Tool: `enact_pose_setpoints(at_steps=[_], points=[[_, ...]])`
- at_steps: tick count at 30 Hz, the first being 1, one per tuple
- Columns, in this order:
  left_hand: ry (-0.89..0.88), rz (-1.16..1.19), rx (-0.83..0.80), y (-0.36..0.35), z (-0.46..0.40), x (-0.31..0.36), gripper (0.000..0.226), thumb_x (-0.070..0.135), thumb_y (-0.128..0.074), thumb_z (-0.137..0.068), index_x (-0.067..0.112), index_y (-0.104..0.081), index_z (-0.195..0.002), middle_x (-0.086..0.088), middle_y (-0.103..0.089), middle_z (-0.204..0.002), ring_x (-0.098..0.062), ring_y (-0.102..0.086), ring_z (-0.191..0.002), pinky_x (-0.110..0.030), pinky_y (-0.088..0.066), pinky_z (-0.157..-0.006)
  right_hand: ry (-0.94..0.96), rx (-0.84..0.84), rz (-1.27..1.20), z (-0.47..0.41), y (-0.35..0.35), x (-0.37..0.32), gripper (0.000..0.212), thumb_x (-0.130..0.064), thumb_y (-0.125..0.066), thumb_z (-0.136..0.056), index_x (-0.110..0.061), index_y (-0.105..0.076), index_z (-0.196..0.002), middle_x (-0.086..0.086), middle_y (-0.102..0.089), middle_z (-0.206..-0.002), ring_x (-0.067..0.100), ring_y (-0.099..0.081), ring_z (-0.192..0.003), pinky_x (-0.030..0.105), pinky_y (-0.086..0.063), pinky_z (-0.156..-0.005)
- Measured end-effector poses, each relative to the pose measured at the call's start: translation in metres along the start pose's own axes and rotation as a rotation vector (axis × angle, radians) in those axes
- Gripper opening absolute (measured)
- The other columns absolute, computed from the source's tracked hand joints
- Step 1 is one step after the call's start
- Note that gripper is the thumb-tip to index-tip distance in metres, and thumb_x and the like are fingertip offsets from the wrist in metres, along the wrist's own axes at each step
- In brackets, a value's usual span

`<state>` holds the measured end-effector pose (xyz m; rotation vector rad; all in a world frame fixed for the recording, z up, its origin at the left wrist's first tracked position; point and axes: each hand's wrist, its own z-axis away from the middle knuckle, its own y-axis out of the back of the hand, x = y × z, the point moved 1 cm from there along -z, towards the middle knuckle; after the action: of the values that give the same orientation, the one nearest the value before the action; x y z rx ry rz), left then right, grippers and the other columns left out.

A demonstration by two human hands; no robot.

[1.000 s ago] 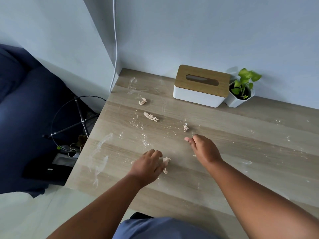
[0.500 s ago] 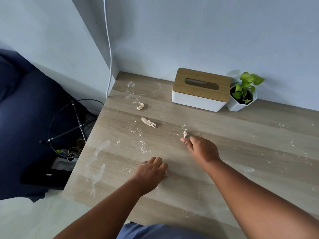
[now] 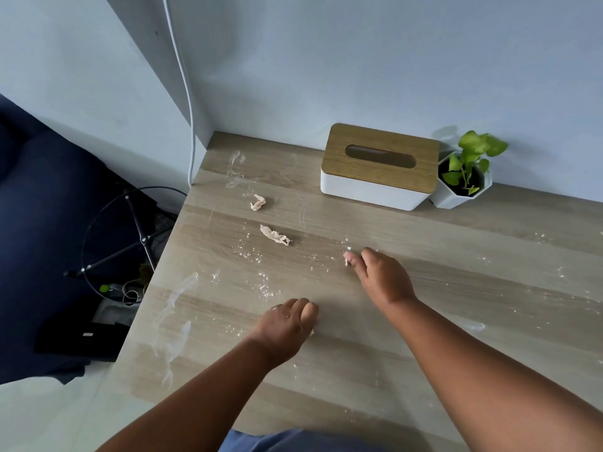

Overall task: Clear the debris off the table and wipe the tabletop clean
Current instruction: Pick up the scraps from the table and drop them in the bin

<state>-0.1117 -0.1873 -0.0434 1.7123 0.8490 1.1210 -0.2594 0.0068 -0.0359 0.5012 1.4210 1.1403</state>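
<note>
Beige scrap pinched by right hand | left hand curled over another scrap | two scraps beyond

At the table's far edge we saw a tissue box with a wooden lid, touching a small potted plant on its right. A white cable hung down the wall by the far left corner.

scrap mostly under left hand
</note>
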Motion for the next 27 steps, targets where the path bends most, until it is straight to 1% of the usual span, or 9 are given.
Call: enact_pose_setpoints(at_steps=[4,7,9,14,17,20,23,25,27], points=[[0.012,-0.015,-0.059,0.0,-0.012,-0.002,0.04,0.013,-0.084,-0.074,0.015,-0.05,-0.095,-0.005,-0.059,-0.077,-0.025,-0.059,-0.062,-0.031,-0.044,-0.037,0.017,0.042,0.064,-0.002,-0.002,0.0,0.044,-0.051,-0.05,-0.104,-0.018,-0.051,-0.075,0.009,-0.064,-0.069,0.04,-0.064,-0.069,0.034,-0.032,-0.058],[0.012,-0.052,-0.084,-0.001,-0.018,-0.002,0.018,0.016,-0.075,-0.076,0.012,-0.066,-0.091,-0.006,-0.06,-0.08,-0.027,-0.061,-0.065,-0.032,-0.046,-0.038,0.02,0.026,0.11,-0.003,-0.001,-0.003,0.042,-0.058,-0.048,-0.101,-0.024,-0.039,-0.077,-0.002,-0.059,-0.068,0.036,-0.065,-0.069,0.033,-0.037,-0.057],[0.011,-0.055,-0.075,-0.001,-0.02,-0.001,0.011,0.022,-0.068,-0.086,0.011,-0.068,-0.089,-0.007,-0.061,-0.081,-0.027,-0.061,-0.068,-0.034,-0.049,-0.041,0.013,0.01,0.152,-0.005,-0.002,-0.004,0.042,-0.063,-0.051,-0.098,-0.025,-0.042,-0.085,-0.003,-0.064,-0.073,0.032,-0.067,-0.071,0.033,-0.043,-0.058],[0.025,-0.055,-0.17,-0.003,-0.015,-0.005,0.038,0.046,-0.076,-0.082,0.012,-0.063,-0.096,-0.008,-0.062,-0.09,-0.027,-0.062,-0.075,-0.033,-0.053,-0.049,0.055,0.007,0.291,-0.012,-0.008,-0.009,0.05,-0.067,-0.049,-0.097,-0.018,-0.049,-0.105,0.002,-0.07,-0.092,0.033,-0.07,-0.082,0.036,-0.046,-0.06],[0.028,-0.052,-0.183,-0.003,-0.012,-0.005,0.029,0.037,-0.078,-0.084,0.014,-0.063,-0.093,-0.006,-0.061,-0.087,-0.026,-0.061,-0.072,-0.034,-0.053,-0.047,0.088,-0.037,0.368,-0.015,-0.012,-0.013,0.041,-0.054,-0.047,-0.103,-0.015,-0.054,-0.112,0.005,-0.07,-0.099,0.035,-0.07,-0.086,0.037,-0.044,-0.061],[0.017,-0.019,-0.209,-0.004,-0.008,-0.007,0.037,0.018,-0.085,-0.074,0.019,-0.055,-0.096,-0.003,-0.058,-0.086,-0.024,-0.058,-0.069,-0.032,-0.05,-0.046,0.152,-0.005,0.462,-0.01,-0.011,-0.018,0.025,-0.027,-0.073,-0.095,-0.004,-0.064,-0.095,0.014,-0.067,-0.076,0.038,-0.066,-0.061,0.037,-0.05,-0.047],[0.021,-0.017,-0.243,0.0,-0.003,-0.008,0.05,0.014,-0.086,-0.07,0.021,-0.047,-0.1,-0.002,-0.056,-0.089,-0.022,-0.057,-0.07,-0.03,-0.047,-0.044,0.135,0.032,0.441,-0.004,-0.007,-0.023,0.026,-0.013,-0.087,-0.081,0.0,-0.064,-0.082,0.015,-0.062,-0.062,0.035,-0.062,-0.046,0.033,-0.045,-0.038],[0.029,0.005,-0.233,0.0,-0.001,-0.009,0.049,0.011,-0.084,-0.07,0.02,-0.049,-0.103,-0.002,-0.054,-0.09,-0.023,-0.057,-0.071,-0.03,-0.043,-0.041,0.109,-0.012,0.401,-0.003,-0.007,-0.024,0.02,-0.012,-0.077,-0.09,0.003,-0.064,-0.09,0.02,-0.065,-0.071,0.038,-0.065,-0.054,0.033,-0.041,-0.043],[0.021,0.031,-0.213,0.003,0.0,-0.01,0.046,0.009,-0.079,-0.078,0.018,-0.052,-0.114,-0.003,-0.056,-0.094,-0.024,-0.059,-0.075,-0.031,-0.045,-0.041,0.043,-0.067,0.285,0.0,-0.011,-0.021,0.019,-0.015,-0.053,-0.105,0.003,-0.058,-0.107,0.023,-0.067,-0.092,0.041,-0.068,-0.074,0.037,-0.039,-0.057]])
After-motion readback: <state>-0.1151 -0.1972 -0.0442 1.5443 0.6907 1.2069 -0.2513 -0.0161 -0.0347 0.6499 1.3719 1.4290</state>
